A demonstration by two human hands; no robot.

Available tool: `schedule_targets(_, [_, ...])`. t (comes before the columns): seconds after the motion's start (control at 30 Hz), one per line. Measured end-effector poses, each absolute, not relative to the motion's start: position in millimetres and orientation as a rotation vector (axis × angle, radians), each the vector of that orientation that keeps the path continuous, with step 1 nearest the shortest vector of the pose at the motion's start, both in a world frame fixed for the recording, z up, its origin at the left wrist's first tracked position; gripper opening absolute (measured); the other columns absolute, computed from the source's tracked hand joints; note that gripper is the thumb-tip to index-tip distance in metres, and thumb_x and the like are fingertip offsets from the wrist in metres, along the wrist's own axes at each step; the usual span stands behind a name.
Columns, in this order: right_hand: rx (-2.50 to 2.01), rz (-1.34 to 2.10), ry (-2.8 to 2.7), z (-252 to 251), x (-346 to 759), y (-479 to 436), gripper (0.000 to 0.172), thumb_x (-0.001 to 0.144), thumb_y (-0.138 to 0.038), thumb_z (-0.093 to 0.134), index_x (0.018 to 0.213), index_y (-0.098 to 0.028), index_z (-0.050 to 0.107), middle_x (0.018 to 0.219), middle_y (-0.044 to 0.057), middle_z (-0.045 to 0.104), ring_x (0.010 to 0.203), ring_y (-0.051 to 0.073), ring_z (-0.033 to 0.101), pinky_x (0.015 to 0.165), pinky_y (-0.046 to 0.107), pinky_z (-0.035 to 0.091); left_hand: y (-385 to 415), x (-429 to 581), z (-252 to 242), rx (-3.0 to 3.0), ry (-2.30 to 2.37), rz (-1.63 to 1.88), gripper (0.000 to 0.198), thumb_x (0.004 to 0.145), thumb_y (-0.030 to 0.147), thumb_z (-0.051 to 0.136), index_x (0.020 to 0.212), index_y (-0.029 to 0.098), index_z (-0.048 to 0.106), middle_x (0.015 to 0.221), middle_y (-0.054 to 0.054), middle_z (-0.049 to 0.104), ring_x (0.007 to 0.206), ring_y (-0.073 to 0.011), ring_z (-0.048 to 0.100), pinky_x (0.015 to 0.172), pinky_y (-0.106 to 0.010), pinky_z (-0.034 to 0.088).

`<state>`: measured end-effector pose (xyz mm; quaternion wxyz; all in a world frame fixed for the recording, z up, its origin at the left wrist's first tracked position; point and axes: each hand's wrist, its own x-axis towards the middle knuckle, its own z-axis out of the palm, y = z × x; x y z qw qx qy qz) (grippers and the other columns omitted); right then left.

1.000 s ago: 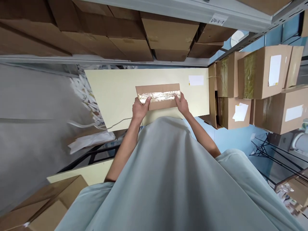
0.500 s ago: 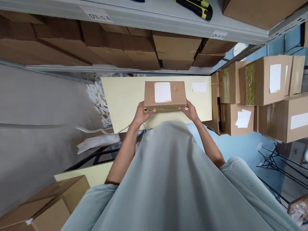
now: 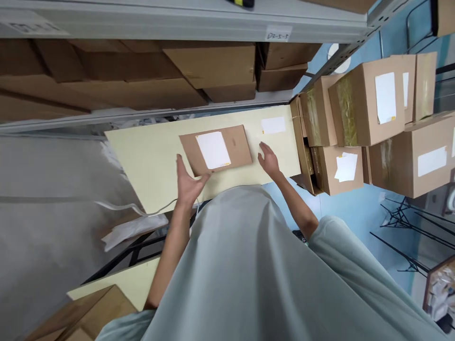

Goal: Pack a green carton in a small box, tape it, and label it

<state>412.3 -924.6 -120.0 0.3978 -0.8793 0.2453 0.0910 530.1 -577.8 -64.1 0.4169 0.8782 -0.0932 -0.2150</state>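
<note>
A brown cardboard box (image 3: 237,144) with a white label (image 3: 213,150) on its top lies on the pale yellow table (image 3: 142,156), turned slightly. My left hand (image 3: 189,184) is open at the box's near left corner, thumb and fingers spread, the thumb near its front edge. To the right of the box, my right hand (image 3: 268,160) hovers apart from it, fingers apart and holding nothing. Just beyond that hand, a white paper label (image 3: 273,125) lies flat on the table.
Labelled cartons (image 3: 386,104) are stacked at the right end of the table. A metal shelf (image 3: 199,21) with brown boxes runs above the far edge. A white cable (image 3: 137,208) crosses the left side; an open carton (image 3: 95,315) stands lower left.
Both hands have let go of the box. It now lies turned on the table, and my right hand has moved away from its side. The view has shifted and tilted.
</note>
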Motion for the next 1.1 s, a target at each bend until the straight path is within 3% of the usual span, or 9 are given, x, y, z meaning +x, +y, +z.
schedule_targets(0.07, [-2.295,0.176,0.704,-131,431,-955,0.053,0.118,-0.028,0.053,0.168,-0.014,0.066,0.186,0.020,0.053,0.175,0.031,0.052,0.148,0.053,0.043,-596,540,-53,2.190,-0.163,-0.471,0.122,0.095,0.048,0.088,0.193,0.027,0.018,0.201,-0.013,0.020,0.187,-0.0397,0.019,0.154,-0.058,0.018])
schedule_targets(0.17, [-2.336,0.178,0.773,-150,464,-991,0.050,0.117,-0.034,0.066,0.164,-0.016,0.068,0.188,0.021,0.048,0.176,0.031,0.049,0.146,0.050,0.045,-641,557,-41,2.135,-0.271,-0.456,0.112,0.097,0.050,0.087,0.191,0.037,0.028,0.201,-0.004,0.026,0.187,-0.0347,0.023,0.155,-0.054,0.020])
schedule_targets(0.3, [-2.308,0.204,0.829,-169,491,-1002,0.053,0.110,-0.031,0.083,0.158,-0.014,0.070,0.184,0.023,0.050,0.176,0.032,0.046,0.147,0.050,0.043,-702,566,-33,2.089,-0.407,-0.460,0.109,0.094,0.057,0.091,0.187,0.037,0.038,0.197,-0.009,0.034,0.186,-0.0369,0.024,0.152,-0.059,0.024])
schedule_targets(0.4, [-2.311,0.205,0.837,-172,492,-994,0.046,0.112,-0.025,0.078,0.154,-0.008,0.072,0.181,0.026,0.052,0.172,0.032,0.050,0.147,0.047,0.041,-730,556,-25,2.072,-0.463,-0.485,0.103,0.096,0.060,0.089,0.185,0.035,0.043,0.196,-0.010,0.038,0.186,-0.0386,0.025,0.152,-0.059,0.025])
schedule_targets(0.5, [-2.327,0.193,0.847,-170,489,-986,0.037,0.116,-0.022,0.069,0.149,-0.009,0.075,0.177,0.024,0.057,0.173,0.031,0.051,0.149,0.045,0.038,-742,541,-16,2.085,-0.510,-0.546,0.093,0.102,0.056,0.083,0.184,0.036,0.044,0.194,-0.010,0.042,0.184,-0.0402,0.029,0.151,-0.061,0.025])
schedule_targets(0.63, [-2.307,0.185,0.831,-170,490,-981,0.032,0.118,-0.022,0.060,0.142,-0.010,0.078,0.168,0.026,0.065,0.180,0.032,0.043,0.152,0.049,0.034,-755,532,-13,2.125,-0.530,-0.611,0.087,0.104,0.049,0.079,0.184,0.033,0.047,0.190,-0.010,0.048,0.182,-0.0400,0.035,0.151,-0.063,0.029])
schedule_targets(0.77, [-2.266,0.185,0.756,-168,489,-981,0.033,0.117,-0.031,0.069,0.143,-0.010,0.074,0.170,0.029,0.062,0.182,0.037,0.038,0.152,0.058,0.034,-775,536,-18,2.134,-0.580,-0.652,0.081,0.103,0.040,0.076,0.179,0.029,0.052,0.185,-0.011,0.055,0.179,-0.0380,0.042,0.150,-0.062,0.032])
schedule_targets(0.97, [-2.325,0.265,0.786,-160,491,-977,0.034,0.119,-0.018,0.057,0.147,-0.006,0.071,0.171,0.031,0.059,0.183,0.033,0.037,0.152,0.050,0.032,-806,541,-22,2.120,-0.644,-0.679,0.070,0.104,0.032,0.069,0.173,0.025,0.059,0.182,-0.011,0.059,0.175,-0.0344,0.049,0.148,-0.058,0.038])
schedule_targets(1.1, [-2.278,0.251,0.799,-159,496,-967,0.035,0.119,-0.021,0.059,0.149,-0.008,0.072,0.172,0.030,0.060,0.180,0.035,0.041,0.151,0.055,0.034,-814,538,-24,2.092,-0.647,-0.665,0.068,0.101,0.028,0.068,0.169,0.021,0.062,0.178,-0.014,0.063,0.172,-0.0340,0.054,0.147,-0.056,0.040])
